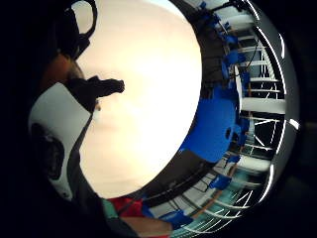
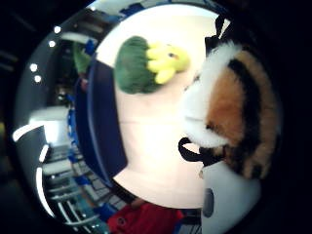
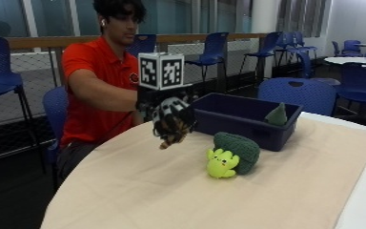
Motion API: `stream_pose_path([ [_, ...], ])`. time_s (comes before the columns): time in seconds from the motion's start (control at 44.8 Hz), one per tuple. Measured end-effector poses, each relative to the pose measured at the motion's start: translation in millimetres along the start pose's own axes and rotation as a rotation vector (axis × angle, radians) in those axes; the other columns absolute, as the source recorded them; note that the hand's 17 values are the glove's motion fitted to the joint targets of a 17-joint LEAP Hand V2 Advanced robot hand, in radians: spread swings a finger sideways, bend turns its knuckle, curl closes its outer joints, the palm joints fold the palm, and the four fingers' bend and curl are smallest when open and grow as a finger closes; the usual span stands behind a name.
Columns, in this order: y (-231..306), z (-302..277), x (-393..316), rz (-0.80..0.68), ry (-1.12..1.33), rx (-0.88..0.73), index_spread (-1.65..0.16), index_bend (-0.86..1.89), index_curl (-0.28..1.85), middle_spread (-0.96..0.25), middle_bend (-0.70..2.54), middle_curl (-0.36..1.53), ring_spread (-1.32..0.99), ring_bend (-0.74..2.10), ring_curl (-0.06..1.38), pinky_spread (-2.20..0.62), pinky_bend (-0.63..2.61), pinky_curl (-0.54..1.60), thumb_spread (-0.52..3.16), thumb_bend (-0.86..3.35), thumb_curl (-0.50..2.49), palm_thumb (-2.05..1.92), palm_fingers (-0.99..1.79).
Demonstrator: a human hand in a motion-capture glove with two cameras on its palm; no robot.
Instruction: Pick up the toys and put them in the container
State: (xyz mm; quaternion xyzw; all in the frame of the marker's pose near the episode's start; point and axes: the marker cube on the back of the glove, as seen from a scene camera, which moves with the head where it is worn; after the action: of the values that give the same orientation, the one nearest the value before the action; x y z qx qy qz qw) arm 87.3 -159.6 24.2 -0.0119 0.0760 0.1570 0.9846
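Observation:
In the outside view my gloved right hand is raised above the round table and grips a striped orange, black and white plush toy, which hangs below the fingers. The same striped plush fills the area close to the palm in the thumb side palm view. A green and yellow plush turtle lies on the table just in front of the dark blue container. The turtle also shows beside the container wall. A small green cone-shaped toy sits inside the container.
The table is covered by a beige cloth. Blue chairs stand behind the container, and a blue chair is close to the table edge. Another white table stands at the far right.

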Motion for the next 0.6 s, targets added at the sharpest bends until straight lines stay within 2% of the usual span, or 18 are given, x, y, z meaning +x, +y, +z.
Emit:
stream_pose_path([
  [0.201,-3,-52,-83,-0.104,-0.021,0.036,-0.41,0.19,0.42,-0.36,0.47,0.43,-0.48,0.63,0.42,-0.41,1.01,0.34,1.01,0.17,0.61,0.62,0.82],
  [0.603,8,-96,-258,-0.368,-0.048,0.089,-0.42,0.17,0.46,-0.39,0.44,0.49,-0.51,0.62,0.45,-0.42,1.03,0.36,0.96,0.11,0.70,0.63,0.80],
])
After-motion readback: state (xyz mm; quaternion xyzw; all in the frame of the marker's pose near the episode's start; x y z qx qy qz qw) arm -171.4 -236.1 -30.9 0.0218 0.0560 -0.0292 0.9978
